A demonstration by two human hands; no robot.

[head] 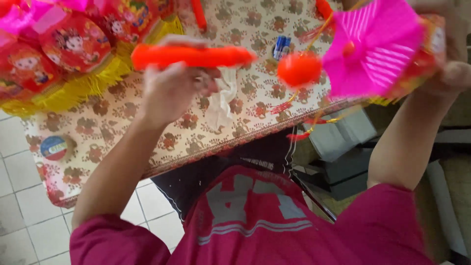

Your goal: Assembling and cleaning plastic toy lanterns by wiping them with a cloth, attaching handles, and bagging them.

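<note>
Left hand (171, 91): grip closed around an orange plastic stick (192, 56), a smooth rounded rod held level above the table (147, 132), motion-blurred at both ends. The forearm rises from the near left, wrist bent, knuckles toward the camera.

Right hand (449, 64): grip clamped on the edge of a lantern (378, 46) at the far right; the fingers are largely hidden and blurred. The lantern shows a pleated pink paper face with a red printed rim and yellow fringe. An orange ball (299, 68) hangs just left of it, beside thin yellow cord and red tassels.

A crumpled white tissue (221, 100) lies below the stick. The table carries a floral patterned cloth. Finished lanterns (64, 44), red with yellow fringe, are piled far left. A tape roll (55, 147) lies near left.
</note>
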